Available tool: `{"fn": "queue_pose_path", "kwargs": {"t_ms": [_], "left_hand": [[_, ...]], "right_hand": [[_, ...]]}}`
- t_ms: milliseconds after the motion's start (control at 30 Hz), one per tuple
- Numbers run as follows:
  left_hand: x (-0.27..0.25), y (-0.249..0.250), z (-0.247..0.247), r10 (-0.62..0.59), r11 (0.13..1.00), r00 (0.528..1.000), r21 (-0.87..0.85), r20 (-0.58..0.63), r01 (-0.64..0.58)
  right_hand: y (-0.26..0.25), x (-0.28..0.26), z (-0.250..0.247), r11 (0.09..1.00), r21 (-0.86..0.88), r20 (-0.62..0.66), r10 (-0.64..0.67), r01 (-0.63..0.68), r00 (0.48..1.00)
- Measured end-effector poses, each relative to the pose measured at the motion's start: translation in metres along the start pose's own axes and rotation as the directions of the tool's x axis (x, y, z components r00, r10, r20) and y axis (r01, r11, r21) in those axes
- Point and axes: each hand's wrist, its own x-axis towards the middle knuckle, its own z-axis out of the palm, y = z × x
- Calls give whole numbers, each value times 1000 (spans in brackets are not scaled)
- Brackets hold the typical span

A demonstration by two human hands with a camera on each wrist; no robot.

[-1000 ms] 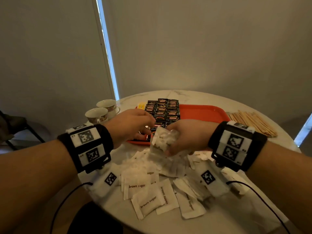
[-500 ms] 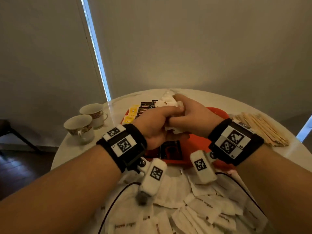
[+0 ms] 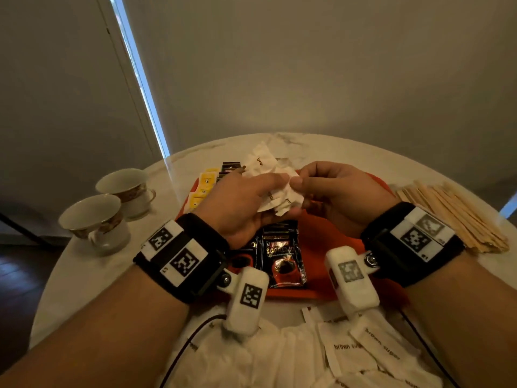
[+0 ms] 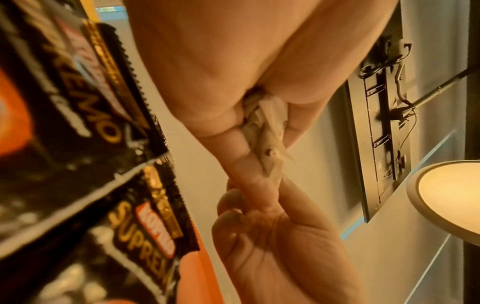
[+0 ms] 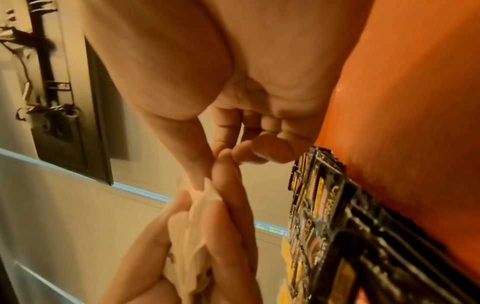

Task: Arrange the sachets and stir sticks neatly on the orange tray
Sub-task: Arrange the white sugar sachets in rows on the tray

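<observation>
My left hand (image 3: 265, 191) grips a crumpled bunch of white brown sugar sachets (image 3: 268, 166) above the orange tray (image 3: 321, 292). My right hand (image 3: 297, 182) pinches the edge of one sachet in that bunch between thumb and forefinger. In the left wrist view the sachets (image 4: 267, 127) are wedged between my left fingers, with the right hand (image 4: 272, 246) just beyond. The right wrist view shows my right fingertips (image 5: 205, 185) on the sachets (image 5: 192, 236). Black coffee sachets (image 3: 282, 256) and yellow sachets (image 3: 205, 186) lie in rows on the tray. Wooden stir sticks (image 3: 453, 214) lie on the table right of the tray.
Several loose brown sugar sachets (image 3: 349, 345) are heaped on the round marble table (image 3: 84, 275) in front of the tray. Two teacups (image 3: 123, 189) (image 3: 95, 222) stand left of the tray. The tray's right half (image 5: 415, 102) is bare orange.
Both hands have carried the bunch of sachets up from the pile on the table to above the tray. The right hand has slipped from clasping the bunch to pinching one edge.
</observation>
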Motion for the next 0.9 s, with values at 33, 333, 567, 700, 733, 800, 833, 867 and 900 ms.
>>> {"fn": "queue_pose_path", "kwargs": {"t_ms": [33,333,567,700,733,800,833,867,900], "left_hand": [[-1,0,-2,0,1000,1000,0,1,0],[-1,8,-17,24,997,987,-62,-159,-35],[-3,9,-16,35,999,993,-11,-110,-36],[-5,6,-15,112,992,986,71,-122,-104],[-5,7,-16,127,991,982,64,-142,-119],[-4,8,-17,148,989,974,54,-170,-140],[-4,9,-16,153,988,973,41,-174,-148],[-4,10,-16,155,988,972,22,-177,-154],[-4,11,-16,155,988,971,3,-184,-157]], "right_hand": [[0,0,1,1000,25,12,7,-7,1000],[1,1,9,945,328,-61,6,14,998],[0,-4,18,985,77,-164,-140,154,976],[-1,-8,22,985,65,-125,-150,158,981],[-1,-9,22,989,64,-100,-128,135,987],[-1,-12,22,993,60,-76,-94,99,993],[-2,-12,21,994,64,-79,-86,91,993],[-3,-12,20,993,82,-94,-80,88,992],[-4,-10,18,991,104,-124,-76,89,989]]}}
